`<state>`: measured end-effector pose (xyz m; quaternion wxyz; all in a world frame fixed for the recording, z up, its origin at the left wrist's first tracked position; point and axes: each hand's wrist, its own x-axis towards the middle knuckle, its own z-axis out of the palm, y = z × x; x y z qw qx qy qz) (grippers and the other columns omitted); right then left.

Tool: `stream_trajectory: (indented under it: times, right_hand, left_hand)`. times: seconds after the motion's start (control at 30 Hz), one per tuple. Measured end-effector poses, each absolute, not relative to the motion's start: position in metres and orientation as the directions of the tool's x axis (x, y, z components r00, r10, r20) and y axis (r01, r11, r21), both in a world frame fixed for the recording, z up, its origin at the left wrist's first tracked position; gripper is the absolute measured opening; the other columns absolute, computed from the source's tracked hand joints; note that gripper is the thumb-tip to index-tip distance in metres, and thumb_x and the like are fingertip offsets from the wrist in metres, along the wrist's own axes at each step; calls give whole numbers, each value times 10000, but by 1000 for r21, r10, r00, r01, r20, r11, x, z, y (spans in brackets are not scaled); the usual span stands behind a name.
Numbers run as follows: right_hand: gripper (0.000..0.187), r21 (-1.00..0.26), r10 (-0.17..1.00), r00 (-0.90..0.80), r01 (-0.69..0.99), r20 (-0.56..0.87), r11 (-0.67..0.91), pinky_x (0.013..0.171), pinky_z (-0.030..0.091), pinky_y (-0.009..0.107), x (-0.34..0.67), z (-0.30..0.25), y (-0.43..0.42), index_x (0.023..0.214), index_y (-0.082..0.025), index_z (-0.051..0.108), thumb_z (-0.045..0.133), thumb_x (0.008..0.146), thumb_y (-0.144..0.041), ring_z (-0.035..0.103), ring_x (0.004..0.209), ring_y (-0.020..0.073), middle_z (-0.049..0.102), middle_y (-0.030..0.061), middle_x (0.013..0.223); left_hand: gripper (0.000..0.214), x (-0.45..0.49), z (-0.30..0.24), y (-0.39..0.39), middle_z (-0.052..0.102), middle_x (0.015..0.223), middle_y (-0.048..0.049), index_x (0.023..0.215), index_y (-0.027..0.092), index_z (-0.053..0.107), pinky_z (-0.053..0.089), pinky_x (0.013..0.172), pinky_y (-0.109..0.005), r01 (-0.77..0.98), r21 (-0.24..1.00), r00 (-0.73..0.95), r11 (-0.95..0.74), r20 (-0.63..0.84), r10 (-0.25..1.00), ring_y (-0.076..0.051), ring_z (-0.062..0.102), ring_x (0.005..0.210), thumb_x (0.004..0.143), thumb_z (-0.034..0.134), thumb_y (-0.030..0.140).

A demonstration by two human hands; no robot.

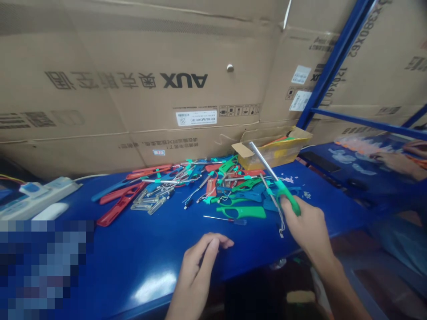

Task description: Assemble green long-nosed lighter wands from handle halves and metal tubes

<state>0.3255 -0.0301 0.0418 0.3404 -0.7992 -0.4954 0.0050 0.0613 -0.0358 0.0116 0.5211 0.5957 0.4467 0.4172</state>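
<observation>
My right hand point(305, 222) grips a green-handled long-nosed lighter point(289, 198), its silver tube pointing up and left towards an open cardboard box. My left hand point(203, 258) hovers over the table's front edge, fingers loosely bent and the thumb alongside them; nothing shows in it. Beyond it, a small screwdriver point(235, 220) with a clear handle lies on the blue table. Green lighter casings point(245, 212) lie just behind the screwdriver. Red casings point(122, 205), blue casings, metal tubes with wires and clear fuel tanks point(151, 202) form a loose pile across the table.
The cardboard box point(283, 151), with coloured pieces inside, stands at the back right. A power strip point(40, 198) lies at the left. Large cardboard sheets point(133, 49) wall off the back. Behind the blue metal frame point(333, 66), another person's hand point(400, 164) is among orange and clear parts.
</observation>
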Motion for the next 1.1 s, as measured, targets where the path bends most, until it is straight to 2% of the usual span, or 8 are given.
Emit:
stream_trajectory:
  times: [0.33,0.5,0.57,0.63,0.73,0.83,0.97,1.1]
  right_hand:
    - [411,-565,737,529,788,420,-244,562,344,301,349,49,-28,766,-250,540,438,916,-619,525,535,208,566,17,562]
    - [477,-244,682,348,937,643,-249,627,344,350,428,85,50,969,-214,594,289,1004,-579,597,696,272,669,126,786]
    - [513,-43,717,148,986,681,-163,673,371,376,460,113,87,913,-188,601,306,1007,-596,599,785,291,669,184,861]
    - [516,28,760,27,998,650,-59,778,413,413,483,135,118,830,-184,607,398,975,-633,596,897,311,668,209,890]
    - [493,46,781,-91,996,617,79,898,452,449,490,141,148,844,-169,648,453,961,-606,614,993,317,687,212,968]
    - [447,32,740,-139,987,658,156,1060,401,553,469,116,152,1082,-140,663,408,999,-498,580,1196,347,650,221,1227]
    - [408,6,676,-173,970,716,242,1138,379,543,424,72,117,1260,-158,605,455,1007,-441,507,1341,325,560,204,1403]
    - [313,-101,748,-226,926,624,365,1038,510,479,380,34,49,1181,-214,655,477,1019,-415,638,1186,290,657,149,1248]
  left_hand:
    - [397,63,10,-36,763,969,-88,988,219,756,493,822,-324,-16,996,244,-87,88,966,-228,673,880,1028,473,494]
    - [421,66,3,-31,743,1007,-100,1136,215,664,486,636,-289,-353,932,238,-85,178,955,-184,690,699,995,508,580]
    - [461,66,1,-31,724,1007,-95,1179,230,623,469,583,-266,-436,895,190,-92,191,963,-168,680,655,966,529,628]
    - [489,65,1,-33,699,933,-64,1206,247,597,399,507,-217,-459,885,131,-78,154,979,-124,625,576,944,544,656]
    - [537,65,5,-40,605,759,0,1224,246,582,255,446,-183,-435,900,46,-37,63,997,-62,453,468,924,548,690]
    - [537,67,7,-45,515,668,31,1219,232,585,207,459,-200,-372,928,-8,-25,24,1000,-67,356,475,941,520,687]
    - [525,68,5,-46,438,611,37,1160,200,632,242,483,-223,-191,981,48,9,0,999,-103,354,519,962,494,666]
    - [404,67,6,-41,531,620,10,1112,227,669,350,538,-239,151,987,177,-55,28,984,-150,502,580,1003,482,567]
